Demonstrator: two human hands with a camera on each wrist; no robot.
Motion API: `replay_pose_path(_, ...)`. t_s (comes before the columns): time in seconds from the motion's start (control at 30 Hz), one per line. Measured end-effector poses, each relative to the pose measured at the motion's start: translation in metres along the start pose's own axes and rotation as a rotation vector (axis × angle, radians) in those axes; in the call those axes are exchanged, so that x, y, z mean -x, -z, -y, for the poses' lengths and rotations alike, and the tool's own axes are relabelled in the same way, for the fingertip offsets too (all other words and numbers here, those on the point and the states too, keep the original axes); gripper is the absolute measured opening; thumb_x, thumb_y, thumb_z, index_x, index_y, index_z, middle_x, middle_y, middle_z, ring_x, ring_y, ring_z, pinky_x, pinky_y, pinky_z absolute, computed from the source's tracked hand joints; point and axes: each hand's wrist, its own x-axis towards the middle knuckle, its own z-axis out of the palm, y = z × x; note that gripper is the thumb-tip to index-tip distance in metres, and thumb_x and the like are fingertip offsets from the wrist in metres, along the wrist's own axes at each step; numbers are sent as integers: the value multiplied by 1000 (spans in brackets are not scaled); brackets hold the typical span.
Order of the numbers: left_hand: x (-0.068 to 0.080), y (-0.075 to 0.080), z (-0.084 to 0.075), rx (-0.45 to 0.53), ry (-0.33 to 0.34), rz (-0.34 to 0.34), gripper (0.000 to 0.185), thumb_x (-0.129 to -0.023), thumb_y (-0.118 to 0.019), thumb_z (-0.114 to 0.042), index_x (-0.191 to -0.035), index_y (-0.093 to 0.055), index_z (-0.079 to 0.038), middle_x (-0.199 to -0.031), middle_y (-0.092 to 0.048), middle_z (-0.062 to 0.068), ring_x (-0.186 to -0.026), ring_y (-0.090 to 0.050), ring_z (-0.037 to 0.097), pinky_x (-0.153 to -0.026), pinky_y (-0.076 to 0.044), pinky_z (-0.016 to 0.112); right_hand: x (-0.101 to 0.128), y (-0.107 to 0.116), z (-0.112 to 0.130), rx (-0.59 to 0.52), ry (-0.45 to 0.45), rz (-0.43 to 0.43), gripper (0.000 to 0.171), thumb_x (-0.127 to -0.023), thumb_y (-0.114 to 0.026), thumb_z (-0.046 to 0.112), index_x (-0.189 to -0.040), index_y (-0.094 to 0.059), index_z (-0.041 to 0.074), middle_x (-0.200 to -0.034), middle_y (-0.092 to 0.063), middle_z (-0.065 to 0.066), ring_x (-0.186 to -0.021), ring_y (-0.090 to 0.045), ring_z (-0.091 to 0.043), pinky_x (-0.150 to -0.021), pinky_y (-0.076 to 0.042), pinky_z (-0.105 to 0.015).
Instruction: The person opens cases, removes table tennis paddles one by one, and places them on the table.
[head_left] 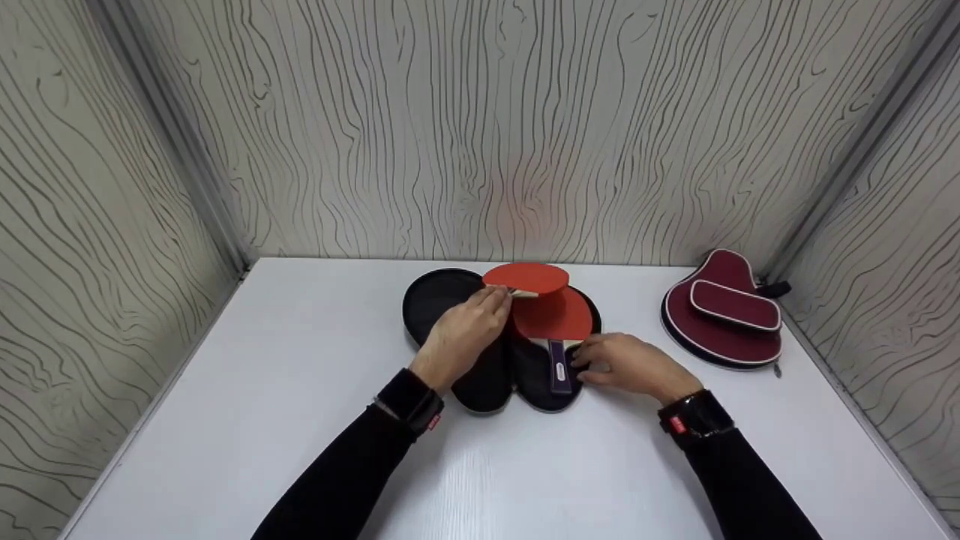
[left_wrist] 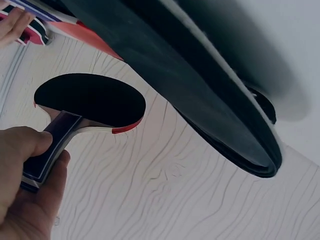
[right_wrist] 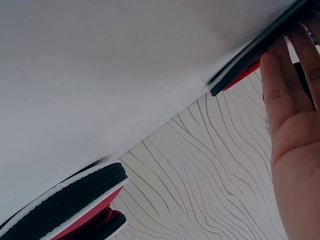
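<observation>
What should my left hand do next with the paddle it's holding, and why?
Probably lift it clear. The left hand grips one paddle by its handle, raised above the open black case. A second paddle lies in the case, with the right hand at its handle. The closed maroon case lies apart, to the right.

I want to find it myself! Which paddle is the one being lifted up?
Look at the white table, then the open black case in its middle. Two red paddles are there; the lifted paddle is the farther one, held by its handle in the left hand, while the other paddle lies flat.
</observation>
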Motion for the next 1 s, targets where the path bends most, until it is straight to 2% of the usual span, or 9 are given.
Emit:
replay_pose_path(0.3, 20, -6, 28, 115, 125, -65, 49, -102, -83, 5, -150, -79, -5, -154, -80, 11, -142, -78, 25, -110, -68, 28, -2, -1, 3, -21, -31, -8, 17, -103, -89, 16, -118, -92, 9, -117, -86, -4, -111, -83, -24, -102, -71, -47)
replay_pose_path(0.5, 33, -11, 45, 119, 170, -79, 50, -103, -81, 8, -152, -76, -2, -154, -79, 13, -141, -78, 28, -109, -70, 32, 0, 0, 4, -19, -41, -2, 16, -104, -89, 16, -118, -92, 11, -117, -85, -3, -110, -83, -24, -101, -71, -47)
replay_pose_path(0.67, 44, -11, 58, 141, 205, -53, 49, -105, -78, 7, -154, -75, -1, -156, -78, 15, -141, -78, 31, -104, -73, 38, 0, -1, 4, -23, -57, 6, 17, -104, -88, 16, -119, -92, 10, -118, -85, -4, -111, -83, -25, -102, -71, -48)
replay_pose_path(0.8, 53, -12, 69, 161, 225, -36, 50, -105, -76, 9, -154, -74, 0, -156, -77, 17, -142, -78, 34, -106, -72, 42, -1, -1, 6, -22, -49, 3, 17, -104, -88, 15, -119, -91, 10, -117, -85, -4, -110, -82, -24, -101, -71, -48)
replay_pose_path(1.0, 67, -17, 86, 115, 237, -59, 50, -103, -79, 12, -151, -76, 1, -155, -78, 17, -142, -78, 32, -101, -73, 40, -1, 0, 5, -17, -42, 13, 15, -104, -87, 15, -118, -91, 9, -117, -85, -5, -111, -82, -26, -101, -70, -48)
